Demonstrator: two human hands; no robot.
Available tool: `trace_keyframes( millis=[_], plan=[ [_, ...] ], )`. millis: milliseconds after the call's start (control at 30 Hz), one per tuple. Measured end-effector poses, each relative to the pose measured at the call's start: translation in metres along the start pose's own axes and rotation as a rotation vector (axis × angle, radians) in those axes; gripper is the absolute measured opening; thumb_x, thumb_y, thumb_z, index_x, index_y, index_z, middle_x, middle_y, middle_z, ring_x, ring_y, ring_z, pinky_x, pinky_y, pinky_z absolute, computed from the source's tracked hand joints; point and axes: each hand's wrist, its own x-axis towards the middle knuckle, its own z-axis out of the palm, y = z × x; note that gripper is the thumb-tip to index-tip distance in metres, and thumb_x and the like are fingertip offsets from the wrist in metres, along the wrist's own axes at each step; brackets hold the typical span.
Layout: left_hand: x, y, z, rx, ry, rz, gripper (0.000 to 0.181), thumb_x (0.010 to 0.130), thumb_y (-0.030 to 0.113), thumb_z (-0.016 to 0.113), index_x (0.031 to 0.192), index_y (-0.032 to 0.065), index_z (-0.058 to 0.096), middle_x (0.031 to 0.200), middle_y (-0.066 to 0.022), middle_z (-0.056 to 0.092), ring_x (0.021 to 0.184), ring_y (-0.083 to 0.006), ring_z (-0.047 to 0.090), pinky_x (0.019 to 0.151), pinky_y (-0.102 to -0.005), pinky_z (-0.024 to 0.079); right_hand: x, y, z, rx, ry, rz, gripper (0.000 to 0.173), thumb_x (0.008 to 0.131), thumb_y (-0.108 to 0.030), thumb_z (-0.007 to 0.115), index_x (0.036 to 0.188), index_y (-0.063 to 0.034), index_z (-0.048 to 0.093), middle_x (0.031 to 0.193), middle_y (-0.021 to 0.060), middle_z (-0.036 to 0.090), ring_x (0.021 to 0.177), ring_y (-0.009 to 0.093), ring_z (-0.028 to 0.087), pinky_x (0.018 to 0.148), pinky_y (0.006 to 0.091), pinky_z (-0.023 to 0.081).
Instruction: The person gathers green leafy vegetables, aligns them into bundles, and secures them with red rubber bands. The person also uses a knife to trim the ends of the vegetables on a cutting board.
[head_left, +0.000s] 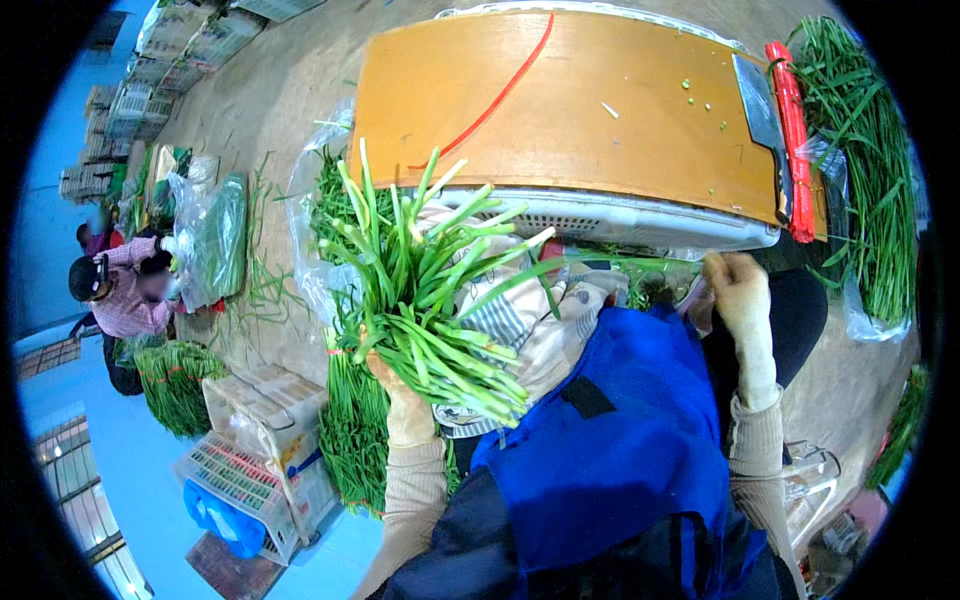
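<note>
My left hand (386, 375) is wrapped around a thick bunch of leafy green stalks (420, 300), whose pale cut ends fan up and to the right. Over to the right, my right hand (739, 292) has its fingers pinched together at the end of a long green leaf (585, 261). That leaf stretches across from the bunch. A patterned cloth (510, 300) and a blue apron (615, 435) cover my lap below. In front of me, a tan board (570, 105) rests on a white plastic crate (600, 217), with one red tie strip (510, 82) lying across it.
A cleaver (759, 105) and a bundle of red ties (793, 142) lie along the board's right edge. Long greens (862, 180) are heaped beyond. Tied greens (356, 427) stand at my left, near stacked crates (255, 457). A co-worker (131, 285) handles bagged greens (225, 232) farther left.
</note>
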Motion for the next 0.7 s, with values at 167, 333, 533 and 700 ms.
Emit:
trace_keyframes(
  millis=[167,333,533,700],
  plan=[
    [0.003,0.002,-0.021,0.036,0.167,0.037,0.047,0.090,0.041,0.048,0.124,0.0078,0.054,0.122,-0.0152,0.058,0.108,-0.0321,0.056,0.097,-0.0488,0.043,-0.017,-0.078,0.045,0.294,-0.292,-0.545,0.061,0.081,-0.040,0.068,0.126,-0.0017,0.052,0.121,0.0214,0.058,0.114,0.036,0.055,0.098,0.0401,0.043],
    [0.015,0.012,-0.005,-0.171,0.055,-0.144,0.052,0.087,0.032,0.052,0.130,0.0026,0.048,0.124,-0.0218,0.056,0.111,-0.0392,0.054,0.097,-0.0551,0.042,-0.011,-0.151,0.099,0.904,-0.750,-0.125,0.039,0.091,-0.027,0.060,0.117,0.0015,0.056,0.105,0.0096,0.064,0.093,0.015,0.059,0.081,0.0302,0.048],
    [0.005,0.001,-0.007,-0.046,0.091,-0.012,0.053,0.088,0.037,0.051,0.131,0.0057,0.048,0.125,-0.0178,0.055,0.110,-0.0347,0.056,0.097,-0.0500,0.044,-0.023,-0.131,0.058,1.278,-0.492,0.157,0.031,0.093,-0.036,0.054,0.094,-0.0065,0.064,0.065,-0.0019,0.052,0.049,0.005,0.039,0.043,0.0186,0.028],
    [0.009,0.005,-0.025,-0.058,0.107,-0.072,0.053,0.089,0.041,0.053,0.129,0.0080,0.051,0.127,-0.0167,0.055,0.110,-0.0339,0.055,0.098,-0.0512,0.043,-0.013,-0.101,0.015,0.308,-0.537,-0.329,0.047,0.083,-0.038,0.068,0.113,-0.0024,0.062,0.104,0.0144,0.065,0.091,0.020,0.062,0.077,0.0326,0.051]
  ],
)
